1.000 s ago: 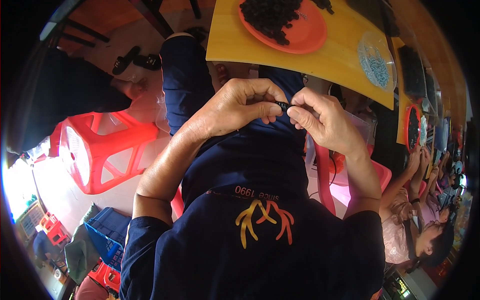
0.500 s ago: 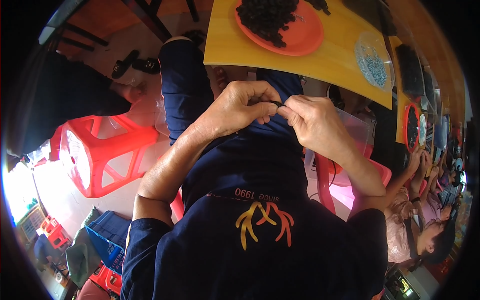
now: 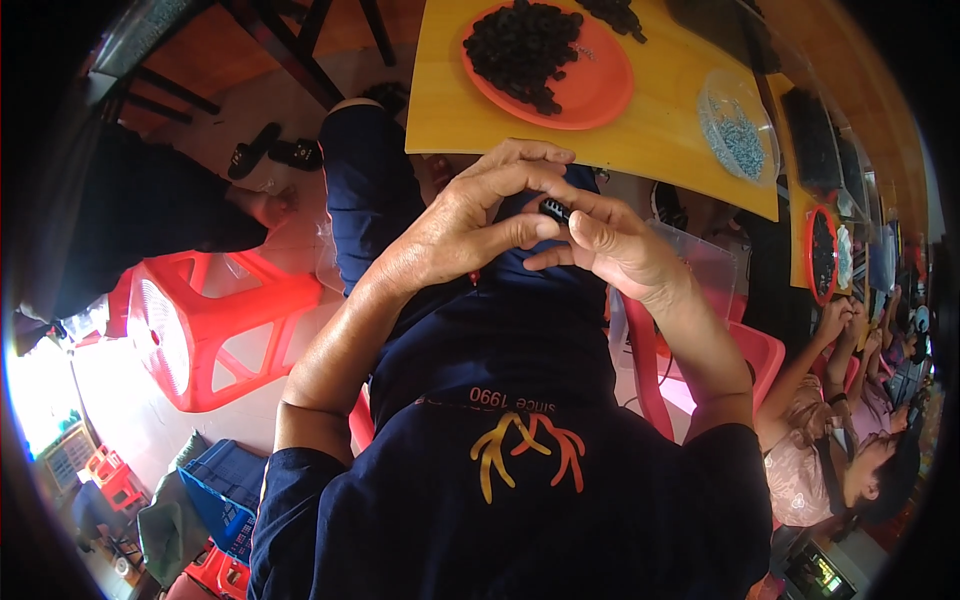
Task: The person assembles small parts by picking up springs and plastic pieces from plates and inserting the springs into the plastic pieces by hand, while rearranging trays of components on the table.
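Observation:
Between my two hands, above my lap, is a small black claw clip [image 3: 554, 210] with a row of teeth facing up. My left hand [image 3: 475, 215] pinches its left side between thumb and fingers, the other fingers arched over it. My right hand [image 3: 630, 245] holds the other end with thumb and forefinger, its lower fingers stretched out underneath. The fingertips hide part of the clip. Beyond my hands, an orange-red plate [image 3: 600, 100] on the yellow table [image 3: 660, 140] bears a heap of small black pieces [image 3: 520, 50].
A clear bowl [image 3: 738, 135] of small bluish metal parts stands at the table's right. A red stool [image 3: 215, 325] is on my left, near another person's hand [image 3: 270, 205]. A blue crate [image 3: 220, 490] lies lower left. Other people [image 3: 815, 430] sit along the right.
My fingers have loosened and spread, bringing the toothed side of the clip into view. Both hands have turned, and the left fingers have risen a little.

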Available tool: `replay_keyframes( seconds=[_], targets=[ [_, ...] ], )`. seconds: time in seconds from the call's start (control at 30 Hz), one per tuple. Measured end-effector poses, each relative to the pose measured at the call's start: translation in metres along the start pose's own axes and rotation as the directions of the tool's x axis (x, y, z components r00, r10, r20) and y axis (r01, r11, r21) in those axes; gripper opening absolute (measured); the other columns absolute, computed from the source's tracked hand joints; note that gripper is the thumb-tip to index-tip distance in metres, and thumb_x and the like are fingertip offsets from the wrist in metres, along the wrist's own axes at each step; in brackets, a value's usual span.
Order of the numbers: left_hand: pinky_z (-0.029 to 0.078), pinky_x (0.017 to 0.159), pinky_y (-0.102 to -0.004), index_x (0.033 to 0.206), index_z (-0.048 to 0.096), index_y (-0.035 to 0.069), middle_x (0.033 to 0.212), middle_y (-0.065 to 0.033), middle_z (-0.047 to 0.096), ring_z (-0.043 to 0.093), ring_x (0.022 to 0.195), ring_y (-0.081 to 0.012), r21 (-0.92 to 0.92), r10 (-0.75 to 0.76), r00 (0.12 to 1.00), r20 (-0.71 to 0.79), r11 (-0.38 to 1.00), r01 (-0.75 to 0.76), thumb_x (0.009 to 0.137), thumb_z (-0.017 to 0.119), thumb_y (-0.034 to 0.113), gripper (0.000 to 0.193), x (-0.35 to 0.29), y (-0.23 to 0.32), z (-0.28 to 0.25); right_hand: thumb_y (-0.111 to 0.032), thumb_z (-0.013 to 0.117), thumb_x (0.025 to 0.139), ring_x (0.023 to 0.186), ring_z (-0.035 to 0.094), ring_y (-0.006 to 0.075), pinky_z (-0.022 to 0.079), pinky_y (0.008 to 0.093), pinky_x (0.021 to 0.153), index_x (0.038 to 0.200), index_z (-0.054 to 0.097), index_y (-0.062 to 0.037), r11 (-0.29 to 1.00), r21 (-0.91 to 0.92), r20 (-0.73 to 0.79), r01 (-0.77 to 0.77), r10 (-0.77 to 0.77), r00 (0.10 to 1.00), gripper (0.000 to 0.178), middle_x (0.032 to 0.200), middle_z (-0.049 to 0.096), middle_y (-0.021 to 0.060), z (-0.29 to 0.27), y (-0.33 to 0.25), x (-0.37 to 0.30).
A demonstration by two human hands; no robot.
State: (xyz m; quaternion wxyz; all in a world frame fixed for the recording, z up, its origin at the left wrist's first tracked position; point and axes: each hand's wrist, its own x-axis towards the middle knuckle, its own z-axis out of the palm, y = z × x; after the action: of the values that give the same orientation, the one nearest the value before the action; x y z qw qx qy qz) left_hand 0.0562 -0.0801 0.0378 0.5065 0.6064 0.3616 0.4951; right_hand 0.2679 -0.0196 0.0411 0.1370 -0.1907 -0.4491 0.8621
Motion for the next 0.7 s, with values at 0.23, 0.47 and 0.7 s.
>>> replay_keyframes(
  seconds=[0.23,0.47,0.7],
  targets=[
    [0.056,0.085,-0.033,0.121,0.064,0.002,0.125,-0.0136,0.065,0.068,0.103,-0.0233,0.426,0.065,0.996,-0.054,0.904,-0.036,0.083,0.064,-0.005,0.039,0.0,0.015,0.011,-0.04,0.064,0.096,0.129,0.052,0.0305,0.044,0.0594,0.105,0.13,0.054,-0.0043,0.953,0.302,0.042,0.028,-0.043,0.998,0.05,0.137,0.05,0.0144,-0.002,0.017,0.007],
    [0.057,0.084,-0.0353,0.121,0.064,0.0,0.122,-0.0159,0.067,0.069,0.104,-0.0308,0.503,0.214,0.977,-0.015,0.846,-0.178,0.084,0.062,-0.004,0.037,0.005,0.018,0.009,-0.032,0.061,0.099,0.125,0.055,0.0281,0.044,0.0567,0.106,0.123,0.062,-0.0056,0.944,0.313,-0.054,0.107,-0.095,0.994,0.036,0.13,0.056,0.0139,0.004,0.012,0.009],
    [0.055,0.089,-0.0361,0.132,0.058,0.002,0.127,-0.0169,0.063,0.065,0.112,-0.0305,0.524,0.189,0.974,-0.121,0.846,-0.099,0.083,0.073,0.004,0.051,0.008,0.003,0.002,-0.028,0.06,0.101,0.111,0.061,0.0164,0.05,0.0351,0.099,0.123,0.061,0.0001,0.995,-0.074,-0.168,0.065,-0.077,0.983,0.036,0.114,0.065,0.0074,0.009,-0.016,0.016]
  ],
)
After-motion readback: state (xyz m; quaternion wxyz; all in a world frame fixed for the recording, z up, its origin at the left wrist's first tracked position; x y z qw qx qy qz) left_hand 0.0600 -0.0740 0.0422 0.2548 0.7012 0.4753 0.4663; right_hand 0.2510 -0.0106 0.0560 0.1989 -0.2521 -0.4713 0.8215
